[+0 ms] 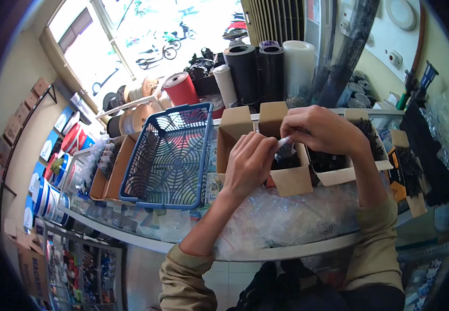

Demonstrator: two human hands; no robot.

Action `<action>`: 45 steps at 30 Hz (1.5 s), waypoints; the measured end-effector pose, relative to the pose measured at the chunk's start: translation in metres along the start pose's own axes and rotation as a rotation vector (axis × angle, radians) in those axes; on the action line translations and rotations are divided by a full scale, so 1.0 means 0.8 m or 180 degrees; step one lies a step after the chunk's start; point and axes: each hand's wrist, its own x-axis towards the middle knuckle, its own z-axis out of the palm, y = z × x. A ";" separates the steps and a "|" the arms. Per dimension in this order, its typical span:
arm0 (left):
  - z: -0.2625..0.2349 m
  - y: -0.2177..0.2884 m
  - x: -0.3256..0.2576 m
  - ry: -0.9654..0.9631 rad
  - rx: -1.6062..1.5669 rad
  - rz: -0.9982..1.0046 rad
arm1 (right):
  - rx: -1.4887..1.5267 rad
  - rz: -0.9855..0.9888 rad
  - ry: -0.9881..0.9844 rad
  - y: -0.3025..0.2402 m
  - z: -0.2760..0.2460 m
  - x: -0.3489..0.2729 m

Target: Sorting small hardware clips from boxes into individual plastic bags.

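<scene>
Both hands are raised over the open cardboard boxes on the glass counter, pinching a small clear plastic bag (285, 149) between them. Something dark shows in or behind the bag; I cannot tell which. My left hand (249, 161) grips the bag's left side with its fingers closed. My right hand (324, 130) is closed on its upper right edge. Below the bag stands a cardboard box (294, 181) with dark small pieces inside. Just right of it, another box (337, 178) holds black pieces. A heap of clear plastic bags (281, 217) lies nearest my forearms.
A blue plastic basket (170, 155) leans at the left, beside a cardboard box (111, 179). Behind the boxes stand black rolls (241, 72), a red roll (180, 87) and a clear plastic roll (299, 67). Black strips (410, 163) lie at the right. The counter's edge (271, 254) runs in front of me.
</scene>
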 end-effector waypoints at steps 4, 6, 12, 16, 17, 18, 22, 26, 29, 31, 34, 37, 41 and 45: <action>-0.006 0.004 0.001 -0.0119 0.0180 0.0067 | 0.0325 -0.0090 0.0031 -0.002 -0.004 0.001; -0.008 0.003 -0.003 -0.0181 0.0308 0.0100 | 0.0344 0.0349 -0.0222 -0.013 -0.011 0.000; -0.006 0.003 -0.004 -0.0098 0.0080 0.0014 | 0.0280 0.0246 -0.0107 -0.009 -0.012 -0.004; -0.001 0.009 0.000 -0.0255 0.0207 -0.0024 | 0.0025 0.0162 -0.0233 -0.010 -0.013 -0.005; 0.000 0.007 -0.002 -0.0269 0.0252 -0.0083 | -0.0025 0.0097 -0.0247 -0.009 -0.011 -0.005; 0.002 0.007 0.000 -0.0263 0.0244 -0.0052 | -0.0047 0.0104 -0.0225 -0.007 -0.008 -0.006; -0.001 0.007 0.003 -0.0325 0.0391 0.0081 | -0.0029 -0.0099 -0.0111 0.000 0.003 -0.003; 0.000 0.009 0.000 -0.0416 0.0469 0.0229 | 0.0212 -0.0014 -0.0141 0.004 0.003 -0.008; 0.000 0.016 -0.001 -0.0358 0.0474 0.0132 | 0.0324 -0.0065 -0.0237 0.001 -0.008 -0.010; 0.000 0.015 0.007 -0.0269 0.0116 -0.0011 | 0.0368 0.0032 -0.0118 -0.003 -0.020 -0.013; -0.012 0.028 0.013 0.0098 -0.0269 -0.0932 | 0.0713 0.0300 0.0271 -0.013 -0.030 -0.013; -0.031 0.026 0.023 0.0344 -0.0628 -0.1169 | 0.0679 0.0045 0.0774 -0.022 -0.035 -0.010; -0.050 0.047 0.045 0.0475 -0.0968 -0.1316 | 0.0570 -0.0097 0.1069 -0.041 -0.046 -0.016; -0.101 0.056 0.061 0.0373 -0.0944 -0.1079 | 0.0661 -0.0010 0.0982 -0.068 -0.057 0.009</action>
